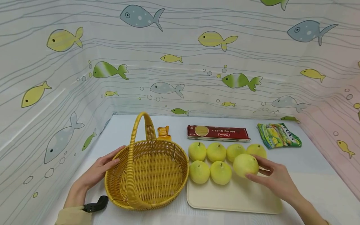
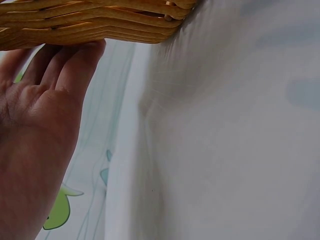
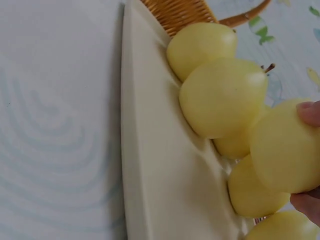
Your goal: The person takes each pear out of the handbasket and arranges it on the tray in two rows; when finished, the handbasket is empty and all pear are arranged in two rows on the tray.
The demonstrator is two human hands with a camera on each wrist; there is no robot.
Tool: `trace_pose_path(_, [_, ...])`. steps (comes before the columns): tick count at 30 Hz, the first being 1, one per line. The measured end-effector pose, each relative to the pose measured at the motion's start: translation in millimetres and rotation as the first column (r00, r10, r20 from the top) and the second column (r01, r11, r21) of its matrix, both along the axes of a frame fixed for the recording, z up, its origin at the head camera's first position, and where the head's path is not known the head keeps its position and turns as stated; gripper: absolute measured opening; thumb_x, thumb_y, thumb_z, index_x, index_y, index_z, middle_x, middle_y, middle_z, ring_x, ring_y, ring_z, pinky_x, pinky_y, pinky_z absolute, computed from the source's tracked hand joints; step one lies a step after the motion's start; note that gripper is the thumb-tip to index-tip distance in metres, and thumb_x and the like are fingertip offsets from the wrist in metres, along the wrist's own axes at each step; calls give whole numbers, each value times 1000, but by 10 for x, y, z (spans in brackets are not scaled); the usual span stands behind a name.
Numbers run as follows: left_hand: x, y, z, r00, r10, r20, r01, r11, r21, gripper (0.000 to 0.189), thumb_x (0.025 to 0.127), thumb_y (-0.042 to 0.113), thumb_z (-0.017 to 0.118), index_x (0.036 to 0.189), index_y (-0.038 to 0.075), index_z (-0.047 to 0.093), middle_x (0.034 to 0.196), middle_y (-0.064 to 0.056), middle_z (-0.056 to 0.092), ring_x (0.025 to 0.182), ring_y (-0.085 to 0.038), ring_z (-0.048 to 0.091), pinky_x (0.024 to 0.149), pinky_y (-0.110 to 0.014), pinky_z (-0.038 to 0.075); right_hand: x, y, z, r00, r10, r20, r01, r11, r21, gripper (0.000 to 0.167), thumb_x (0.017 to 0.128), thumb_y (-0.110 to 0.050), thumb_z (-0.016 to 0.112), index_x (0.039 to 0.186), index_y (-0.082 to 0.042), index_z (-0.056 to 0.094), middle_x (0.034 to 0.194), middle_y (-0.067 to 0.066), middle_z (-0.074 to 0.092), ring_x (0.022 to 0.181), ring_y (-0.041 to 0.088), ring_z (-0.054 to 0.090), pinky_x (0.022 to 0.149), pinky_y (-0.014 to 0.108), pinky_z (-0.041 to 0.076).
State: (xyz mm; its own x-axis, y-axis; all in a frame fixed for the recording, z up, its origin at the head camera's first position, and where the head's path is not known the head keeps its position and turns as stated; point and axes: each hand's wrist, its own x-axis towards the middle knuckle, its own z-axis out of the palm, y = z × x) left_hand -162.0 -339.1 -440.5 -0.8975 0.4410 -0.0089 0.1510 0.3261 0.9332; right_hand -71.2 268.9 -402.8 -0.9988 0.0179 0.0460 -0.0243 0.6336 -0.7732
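Note:
In the head view my left hand (image 1: 98, 168) holds the left rim of a yellow wicker basket (image 1: 154, 175) with a tall arched handle. The left wrist view shows the fingers (image 2: 75, 65) against the basket's outer wall (image 2: 100, 25). My right hand (image 1: 277, 179) grips a pale yellow apple (image 1: 244, 165) between thumb and fingers, over a cream tray (image 1: 233, 200). More yellow apples (image 1: 220, 173) sit in two rows toward the tray's back left. Seen from the right wrist, the held apple (image 3: 285, 145) overlaps the others behind it.
A dark red biscuit pack (image 1: 217, 132) lies behind the tray, with a green and yellow croissant bag (image 1: 278, 136) at the back right. Behind the basket is a small amber object (image 1: 164, 133). Fish-printed walls (image 1: 168, 89) enclose the table at the back and sides.

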Motion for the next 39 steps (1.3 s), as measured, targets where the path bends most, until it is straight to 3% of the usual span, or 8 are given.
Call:
trace_pose_path(11, [-8,3,-9,1000,-8,9,8,1000,8,52,108,16,43,158,19,31,163,-2,32,135,16,34,100,-7,37,10,5,-179,1000,28,8,-28,999,35,76,76,-35,87,139,-3,57,136,20,61,112,31,68,82,26,59])
trace_pose_path(15, [-13,10,-11,1000,0,13,0,1000,-1,52,108,16,44,158,20,32,163,-5,31,135,16,34,100,-7,37,7,23,-241,999,39,-12,-38,998,56,74,75,-35,88,136,-4,60,134,17,64,107,12,68,82,24,59])
trace_pose_path(18, [-22,11,0,1000,6,2,-6,1000,-14,52,107,17,44,158,20,33,163,-7,31,135,16,34,101,-6,36,3,12,-273,999,47,-22,-46,998,51,71,75,-34,88,134,-4,62,132,17,65,107,12,68,82,26,59])
trace_pose_path(22, [-17,7,11,1000,6,-6,-6,1000,-19,52,107,17,45,158,19,33,163,-7,31,134,17,34,100,-6,35,6,-18,-288,998,54,-16,-53,998,38,70,76,-33,88,134,-4,62,132,19,64,112,34,67,83,32,60])
trace_pose_path(30, [-13,-5,-1,1000,-3,-9,3,1000,-11,52,108,16,44,158,19,32,162,5,34,135,16,33,100,-6,35,2,-17,-301,998,55,-21,-54,998,38,70,75,-34,88,134,-6,62,132,19,64,113,31,67,83,30,59])
trace_pose_path(32, [-14,-1,-2,1000,2,-6,-2,1000,-7,52,108,16,44,158,20,32,161,7,35,136,16,33,100,-6,36,1,-14,-305,998,56,-26,-54,998,39,70,75,-35,88,134,-6,62,131,19,64,113,28,67,84,31,59])
trace_pose_path(37, [-11,2,0,1000,20,7,-20,1000,-22,52,108,18,45,158,22,32,162,4,33,135,17,33,101,-6,35,1,0,-327,999,41,-10,-40,998,58,71,76,-39,87,134,-8,62,131,16,65,111,5,62,84,26,58])
trace_pose_path(39, [-9,0,1,1000,27,12,-27,999,-30,52,108,19,45,158,23,32,162,3,32,134,18,33,100,-6,35,-2,1,-341,999,40,-9,-39,997,60,71,76,-39,87,135,-7,61,132,16,65,111,3,62,85,26,58])
